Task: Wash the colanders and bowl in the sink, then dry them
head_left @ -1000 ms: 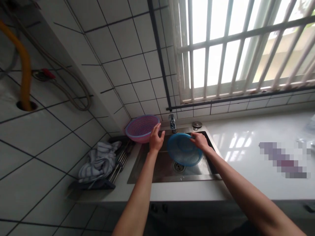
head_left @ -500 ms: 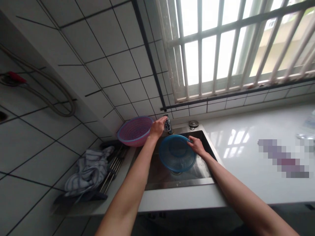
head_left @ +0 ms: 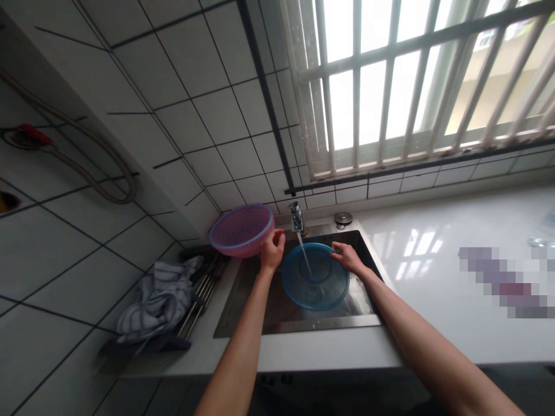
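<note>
Over the steel sink, a round blue colander is tilted, its inside facing up. My right hand grips the colander's right rim between thumb and fingers. From the chrome faucet a stream of water runs down into the colander. My left hand is free, fingers loosely bent and apart, just left of the colander and below the faucet. Close behind it stands a pink basket with a blue rim, partly covered by the hand.
A striped cloth lies over a dark rack with metal rods left of the sink. A drain strainer sits at the sink's back edge. White counter stretches right, under a barred window. A hose hangs at left.
Water now flows from the faucet. My left hand has let go of the faucet's top and come down toward the colander. My right hand keeps its hold on the rim.
</note>
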### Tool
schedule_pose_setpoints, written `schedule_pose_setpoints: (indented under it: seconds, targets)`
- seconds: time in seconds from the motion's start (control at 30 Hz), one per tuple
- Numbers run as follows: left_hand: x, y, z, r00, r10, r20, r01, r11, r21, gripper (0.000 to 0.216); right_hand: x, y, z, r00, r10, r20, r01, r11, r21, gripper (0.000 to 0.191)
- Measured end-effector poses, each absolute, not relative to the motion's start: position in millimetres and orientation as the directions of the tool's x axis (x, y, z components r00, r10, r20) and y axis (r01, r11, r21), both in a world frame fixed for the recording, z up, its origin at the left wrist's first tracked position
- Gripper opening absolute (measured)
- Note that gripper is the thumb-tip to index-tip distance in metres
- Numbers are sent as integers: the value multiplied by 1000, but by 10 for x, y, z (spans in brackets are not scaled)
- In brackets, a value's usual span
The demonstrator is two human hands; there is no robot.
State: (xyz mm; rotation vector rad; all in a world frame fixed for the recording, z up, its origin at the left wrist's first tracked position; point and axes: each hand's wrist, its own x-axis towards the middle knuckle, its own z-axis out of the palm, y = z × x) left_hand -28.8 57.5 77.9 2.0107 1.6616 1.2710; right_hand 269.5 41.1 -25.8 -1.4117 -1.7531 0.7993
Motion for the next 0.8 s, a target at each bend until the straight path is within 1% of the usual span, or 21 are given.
schedule_pose_setpoints:
  seconds: [0.03,0.07,0.1,0.13,0.2,0.27,0.33,0.4,0.47,0.53,0.6,0.67,0.73,0.8]
  targets:
    - [-331,494,622,19,933,360,658,-283,698,36,2696,417,-263,-170,971,166,503,230,-833,19]
    - [-361,428,472,49,962,267,647,-235,725,49,2694,421,-266,-217,960,176,482,262,-836,20]
    - [-377,379,335,71,980,187,635,-189,749,56,2690,420,-268,-256,948,189,463,292,-837,21]
    - [-379,349,216,108,988,112,623,-155,767,57,2684,415,-268,-283,938,200,450,314,-836,23]
    - [-353,341,41,135,991,3,619,-87,781,41,2677,400,-262,-269,939,216,455,321,-830,27]
    - [-312,376,-57,103,993,-52,626,-25,780,23,2693,386,-259,-160,960,230,490,280,-826,30]
    - [-293,418,-109,51,997,-59,618,14,786,18,2747,379,-269,-15,977,213,533,188,-825,34]
    - [-322,439,-147,27,999,-43,592,19,806,22,2827,377,-293,55,992,111,581,59,-812,40]
    - [-398,436,-188,32,999,-39,543,15,840,31,2896,370,-319,23,999,-39,638,-45,-769,43]
    - [-491,421,-231,79,995,-53,443,13,896,42,2918,353,-328,-43,991,-123,690,-59,-722,38]
    - [-558,408,-266,138,989,-57,314,11,949,56,2878,324,-309,-86,990,-111,730,-13,-684,34]
    - [-569,404,-289,158,987,-29,256,-12,966,71,2784,289,-262,-113,992,-56,764,51,-643,37]
    - [-530,407,-299,176,984,13,287,-64,956,79,2661,253,-203,-141,990,-6,785,109,-610,40]
    - [-482,414,-297,216,975,42,365,-121,923,70,2548,225,-156,-159,986,45,783,154,-603,39]
